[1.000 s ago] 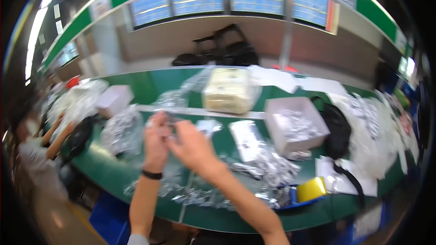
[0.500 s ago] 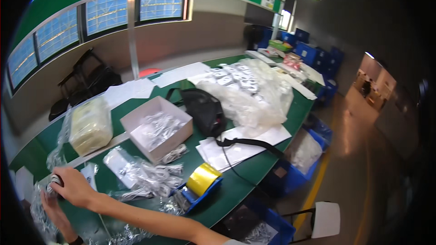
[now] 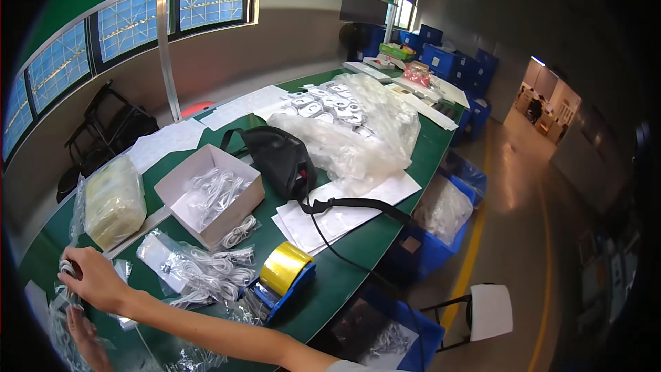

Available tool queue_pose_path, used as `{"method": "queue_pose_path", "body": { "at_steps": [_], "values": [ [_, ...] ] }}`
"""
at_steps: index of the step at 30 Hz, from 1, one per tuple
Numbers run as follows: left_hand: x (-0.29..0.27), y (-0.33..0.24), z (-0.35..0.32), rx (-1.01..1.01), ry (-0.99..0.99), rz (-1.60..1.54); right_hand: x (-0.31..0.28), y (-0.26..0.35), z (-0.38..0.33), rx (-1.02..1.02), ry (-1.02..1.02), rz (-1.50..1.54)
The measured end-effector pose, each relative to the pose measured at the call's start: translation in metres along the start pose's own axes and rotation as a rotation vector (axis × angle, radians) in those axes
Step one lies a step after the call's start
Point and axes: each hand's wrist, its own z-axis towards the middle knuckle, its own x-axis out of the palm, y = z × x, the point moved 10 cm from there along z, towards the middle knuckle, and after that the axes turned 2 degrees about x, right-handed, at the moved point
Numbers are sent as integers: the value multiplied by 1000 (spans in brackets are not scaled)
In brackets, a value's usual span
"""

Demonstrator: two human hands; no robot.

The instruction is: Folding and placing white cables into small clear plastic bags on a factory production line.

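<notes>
- While the right hand [image 3: 96, 279] pinches a small white cable coil [image 3: 67, 268], even finger pressure around the loops would likely keep the bundle from springing open; squeezing harder than needed could kink it.
- Keeping the left hand [image 3: 86, 337] close below would probably help steady any loose end.
- The right hand is curled closed around the coil, which sits at the tabletop's [image 3: 361, 244] near left, partly hidden by the fingers; a dark patch shows within the grip, too small to tell apart.
- The left hand lies just nearer, fingers looking extended, beside crumpled clear plastic [image 3: 60, 331]; whether it grips any of that, I cannot tell.
- To the right of the hands lies a heap of bagged white cables [image 3: 213, 272], with a yellow tape roll [image 3: 284, 269] in a blue dispenser just beyond its right side.
- Farther back, a plastic-wrapped pale yellow block [image 3: 116, 203] stands at left, and an open white box [image 3: 241, 210] holds more cables.
- Right of the box rests a black bag [image 3: 279, 158].
</notes>
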Motion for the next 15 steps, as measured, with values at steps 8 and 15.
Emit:
{"method": "queue_pose_path", "body": {
  "at_steps": [8, 15],
  "values": [
    [50, -49, -55, 97, -75, 134, 12, 10, 7, 6, 58, 15],
    [185, -56, -85, -87, 301, 226, -22, 1, 10, 39, 106, 17]
  ]
}}
